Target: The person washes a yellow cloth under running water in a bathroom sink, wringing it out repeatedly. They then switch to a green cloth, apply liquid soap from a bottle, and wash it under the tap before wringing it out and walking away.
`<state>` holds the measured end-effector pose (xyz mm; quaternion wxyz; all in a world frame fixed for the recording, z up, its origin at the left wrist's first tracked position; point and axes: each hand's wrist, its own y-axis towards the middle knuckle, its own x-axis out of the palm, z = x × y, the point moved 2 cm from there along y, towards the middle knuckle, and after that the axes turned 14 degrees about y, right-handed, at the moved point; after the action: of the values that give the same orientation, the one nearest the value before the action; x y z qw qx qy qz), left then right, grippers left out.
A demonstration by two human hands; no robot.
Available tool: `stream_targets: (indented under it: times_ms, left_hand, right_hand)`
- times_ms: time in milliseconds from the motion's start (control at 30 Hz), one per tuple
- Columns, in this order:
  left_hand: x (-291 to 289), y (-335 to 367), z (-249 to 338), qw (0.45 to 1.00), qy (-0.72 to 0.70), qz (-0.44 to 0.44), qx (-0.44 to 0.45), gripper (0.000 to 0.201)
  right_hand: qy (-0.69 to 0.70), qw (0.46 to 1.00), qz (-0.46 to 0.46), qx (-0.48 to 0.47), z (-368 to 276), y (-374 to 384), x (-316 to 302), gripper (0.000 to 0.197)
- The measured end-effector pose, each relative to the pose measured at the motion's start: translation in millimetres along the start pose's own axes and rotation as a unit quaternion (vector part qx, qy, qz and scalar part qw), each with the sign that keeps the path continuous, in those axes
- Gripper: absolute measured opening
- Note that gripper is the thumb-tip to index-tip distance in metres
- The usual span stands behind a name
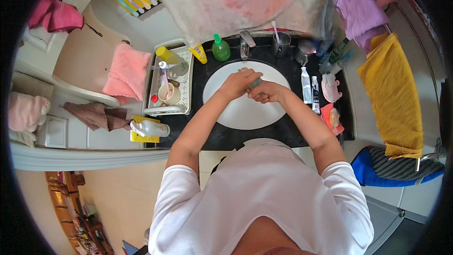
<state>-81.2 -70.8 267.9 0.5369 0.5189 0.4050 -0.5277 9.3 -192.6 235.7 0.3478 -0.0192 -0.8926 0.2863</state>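
Over the white oval sink, my two hands meet around a small grey-green wad that looks like a bunched cloth. My left hand is closed over its upper left side, and my right hand grips it from the right, fingers curled. Most of the wad is hidden inside the hands, so its kind is uncertain. Just beyond them, at the back of the basin, stands a silver faucet. A green pump bottle is to the faucet's left.
A white basket with cups and bottles stands left on the black counter, beside a white spray bottle. Right of the sink lie tubes, a pink soap dish and a dark cup. A yellow towel hangs at right.
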Motion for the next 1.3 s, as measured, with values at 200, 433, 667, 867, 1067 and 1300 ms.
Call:
stream_targets:
  times_ms: [200,433,667,867,1067,1300]
  left_hand:
    - [14,18,-7,0.986,0.124,-0.101,-0.037,0.043]
    - [85,15,-54,0.967,-0.218,-0.117,-0.06,0.031]
    - [38,1,-37,0.961,-0.214,-0.08,-0.157,0.049]
    - [-6,-33,6,0.971,0.087,0.219,-0.041,0.061]
    - [-10,-22,8,0.942,0.119,0.304,0.084,0.047]
    - [-17,-10,-12,0.951,0.247,0.172,0.074,0.016]
  right_hand:
    - [-0.27,0.954,0.126,-0.032,-2,6,-6,0.017]
    - [-0.728,0.602,0.309,-0.111,-17,21,5,0.021]
    - [-0.571,0.746,0.317,-0.129,-5,26,-16,0.021]
    - [0.022,0.991,0.121,-0.048,-14,-1,-18,0.012]
    - [0.09,0.988,-0.088,0.094,-8,-3,17,0.017]
    - [-0.024,0.999,0.024,0.036,-19,-6,30,0.028]
